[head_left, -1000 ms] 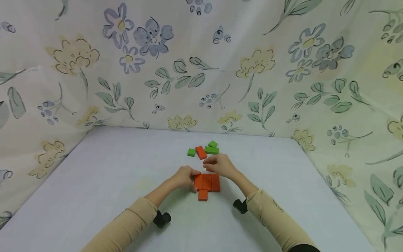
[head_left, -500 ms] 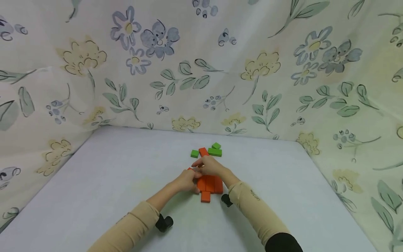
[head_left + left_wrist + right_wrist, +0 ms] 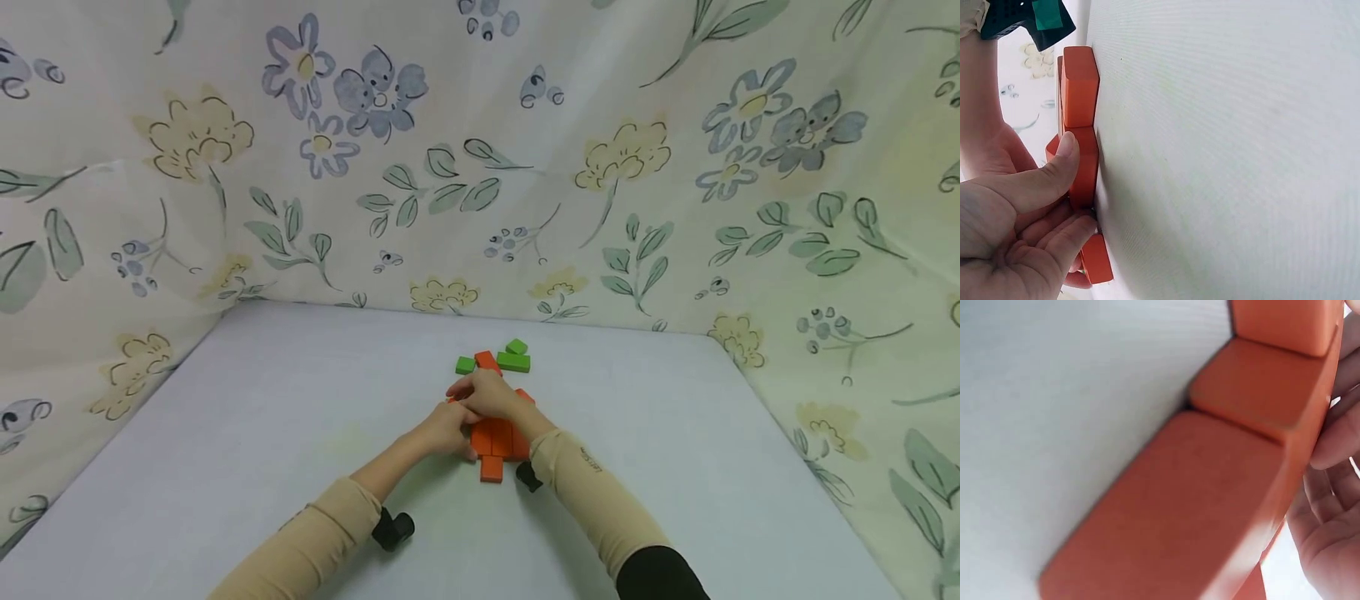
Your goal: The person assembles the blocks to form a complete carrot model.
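Note:
Several orange toy blocks (image 3: 502,437) lie side by side, with a short orange block (image 3: 491,469) at their near edge. My left hand (image 3: 444,429) is at their left side; in the left wrist view its thumb (image 3: 1060,169) lies on one orange block's side, its fingers bent at that block's far end. My right hand (image 3: 487,393) reaches across behind the row, beside the left fingertips. A small orange block (image 3: 1096,259) sits at the fingertips of both hands. The right fingertips are mostly hidden. Another orange block (image 3: 524,396) shows behind the right wrist.
Past the hands lie a loose orange block (image 3: 488,361), a green square block (image 3: 465,365), a long green block (image 3: 513,362) and a green pointed block (image 3: 516,346). The table (image 3: 315,417) is white, with a floral cloth (image 3: 420,208) hanging behind it.
My right hand has moved left from the row's right end to the left fingertips. An orange block now shows at the far left of the row. My left hand has barely moved.

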Available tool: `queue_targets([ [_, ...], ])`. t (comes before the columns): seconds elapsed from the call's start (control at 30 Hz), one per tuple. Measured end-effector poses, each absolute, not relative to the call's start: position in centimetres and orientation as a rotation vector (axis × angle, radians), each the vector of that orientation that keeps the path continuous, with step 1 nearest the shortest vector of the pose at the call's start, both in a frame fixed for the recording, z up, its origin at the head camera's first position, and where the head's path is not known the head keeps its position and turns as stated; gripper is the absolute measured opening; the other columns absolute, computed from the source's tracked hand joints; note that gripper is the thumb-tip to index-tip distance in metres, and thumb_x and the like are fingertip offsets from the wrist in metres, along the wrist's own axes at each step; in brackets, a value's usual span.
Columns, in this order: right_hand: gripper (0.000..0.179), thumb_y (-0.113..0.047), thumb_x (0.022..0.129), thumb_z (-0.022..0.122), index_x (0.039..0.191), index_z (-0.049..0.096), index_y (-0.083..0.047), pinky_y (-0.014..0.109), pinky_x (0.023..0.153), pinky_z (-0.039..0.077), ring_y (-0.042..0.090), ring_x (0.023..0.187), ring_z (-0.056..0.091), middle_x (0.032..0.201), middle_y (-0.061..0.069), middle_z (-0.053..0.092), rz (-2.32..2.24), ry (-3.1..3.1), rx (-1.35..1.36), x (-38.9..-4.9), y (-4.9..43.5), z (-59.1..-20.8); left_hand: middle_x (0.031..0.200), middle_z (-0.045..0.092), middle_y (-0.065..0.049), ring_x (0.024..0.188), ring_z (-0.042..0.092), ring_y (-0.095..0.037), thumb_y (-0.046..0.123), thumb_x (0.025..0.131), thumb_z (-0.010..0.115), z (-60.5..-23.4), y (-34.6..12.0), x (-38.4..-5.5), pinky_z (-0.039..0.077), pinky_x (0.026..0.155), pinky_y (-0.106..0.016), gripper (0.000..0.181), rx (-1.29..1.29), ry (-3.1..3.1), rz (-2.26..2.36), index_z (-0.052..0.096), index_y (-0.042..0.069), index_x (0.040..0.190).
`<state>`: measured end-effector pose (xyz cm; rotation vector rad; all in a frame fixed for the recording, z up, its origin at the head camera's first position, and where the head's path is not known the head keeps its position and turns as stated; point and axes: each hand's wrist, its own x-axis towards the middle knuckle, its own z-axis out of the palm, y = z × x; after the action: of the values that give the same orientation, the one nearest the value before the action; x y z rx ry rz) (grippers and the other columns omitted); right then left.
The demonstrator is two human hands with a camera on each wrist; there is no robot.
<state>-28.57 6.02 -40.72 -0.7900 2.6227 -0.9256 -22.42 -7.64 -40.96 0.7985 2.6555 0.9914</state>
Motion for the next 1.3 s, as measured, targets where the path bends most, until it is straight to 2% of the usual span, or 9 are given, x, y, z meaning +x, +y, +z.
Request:
queue_targets([
  [0.1,0.025,0.002,0.087,0.062,0.106,0.076,-0.006,0.025,0.072,0.051,0.016,0.090,0.062,0.099,0.004,0.073,-0.939,2.609,-0.761,-28.6,5.9,-40.8,0.070,0.046,0.004,0.073,0.039,-0.011,0.002,0.071,0.084,-41.0,-7.5,-22.4,0.035,0.065,-0.023,0.020,0.802,2.646,1.016,0.068,0.000,0.084],
  [0.27,0.021,-0.004,0.088,0.066,0.106,0.076,-0.007,0.029,0.079,0.050,0.016,0.094,0.060,0.101,0.003,0.073,-0.873,2.661,-0.740,-28.8,5.7,-40.9,0.074,0.050,0.001,0.076,0.042,-0.014,0.001,0.070,0.083,-41.0,-7.3,-22.4,0.038,0.069,-0.026,0.021,0.771,2.650,1.012,0.069,0.000,0.085],
  [0.33,0.020,-0.008,0.088,0.069,0.106,0.075,-0.007,0.032,0.083,0.050,0.018,0.095,0.061,0.101,0.005,0.073,-0.847,2.714,-0.706,-28.8,5.9,-40.8,0.084,0.060,-0.001,0.083,0.048,-0.015,0.002,0.070,0.084,-41.0,-7.3,-22.4,0.043,0.075,-0.028,0.027,0.750,2.660,0.993,0.072,0.000,0.094],
  [0.43,0.022,-0.011,0.088,0.071,0.109,0.073,-0.004,0.036,0.085,0.050,0.020,0.096,0.062,0.101,0.007,0.072,-0.825,2.795,-0.627,-28.8,6.2,-40.6,0.104,0.068,-0.008,0.096,0.055,-0.021,0.003,0.070,0.085,-41.0,-7.3,-22.5,0.046,0.084,-0.034,0.041,0.734,2.667,0.954,0.072,-0.001,0.109],
  [0.5,0.025,-0.014,0.089,0.071,0.112,0.071,-0.003,0.037,0.085,0.051,0.022,0.095,0.063,0.101,0.009,0.071,-0.824,2.824,-0.566,-28.7,6.5,-40.5,0.117,0.067,-0.013,0.105,0.057,-0.025,0.004,0.070,0.085,-40.9,-7.2,-22.5,0.046,0.089,-0.039,0.052,0.716,2.664,0.939,0.068,-0.001,0.120],
  [0.6,0.031,-0.018,0.088,0.073,0.114,0.069,-0.001,0.036,0.082,0.052,0.021,0.092,0.061,0.101,0.010,0.069,-0.845,2.832,-0.487,-28.5,6.9,-40.5,0.123,0.064,-0.017,0.112,0.057,-0.031,0.004,0.071,0.084,-40.8,-7.2,-22.4,0.045,0.094,-0.043,0.058,0.708,2.666,0.922,0.064,-0.002,0.125],
  [0.77,0.038,-0.023,0.081,0.079,0.110,0.070,0.000,0.034,0.079,0.052,0.021,0.089,0.059,0.099,0.009,0.069,-0.829,2.847,-0.496,-28.4,7.1,-40.7,0.125,0.063,-0.016,0.116,0.053,-0.034,0.003,0.072,0.084,-40.7,-7.0,-22.3,0.041,0.099,-0.047,0.058,0.679,2.669,0.914,0.063,-0.003,0.126],
  [1.07,0.035,-0.013,0.078,0.081,0.110,0.072,-0.001,0.034,0.084,0.051,0.020,0.093,0.060,0.104,0.008,0.070,-0.991,2.832,-0.528,-28.6,8.7,-40.2,0.127,0.062,-0.015,0.111,0.055,-0.026,0.003,0.072,0.084,-40.8,-6.8,-22.4,0.042,0.098,-0.046,0.061,0.597,2.628,0.936,0.062,0.000,0.129],
  [1.3,0.035,-0.012,0.077,0.083,0.109,0.073,-0.002,0.031,0.079,0.052,0.018,0.088,0.063,0.099,0.006,0.072,-1.090,2.824,-0.542,-27.7,11.2,-38.8,0.129,0.062,-0.012,0.109,0.054,-0.024,0.003,0.073,0.083,-40.5,-6.8,-22.5,0.043,0.097,-0.044,0.061,0.548,2.601,0.952,0.061,0.001,0.130],
])
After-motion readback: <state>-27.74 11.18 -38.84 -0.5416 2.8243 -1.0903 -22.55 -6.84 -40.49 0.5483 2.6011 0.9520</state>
